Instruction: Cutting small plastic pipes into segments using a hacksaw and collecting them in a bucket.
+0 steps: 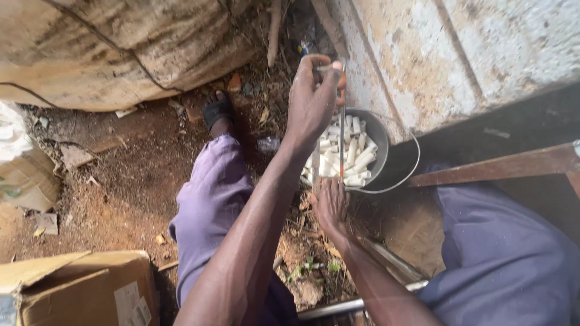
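Two hands at work over a dark metal bucket (386,158) full of short white cut pieces (349,154), set on the dirt ground (121,193) against a weathered wall (435,60). Our left hand (313,99) is raised and closed on the top of a thin saw blade (342,136) that stands near upright over the bucket. Our right hand (331,205) sits low at the bucket's near rim, fingers curled; what it grips we cannot tell. Risks as we judge them: the blade could slip or flex and catch the lower hand just beneath it; a snag could tip the bucket and spill the pieces; a sandalled foot (216,110) lies near.
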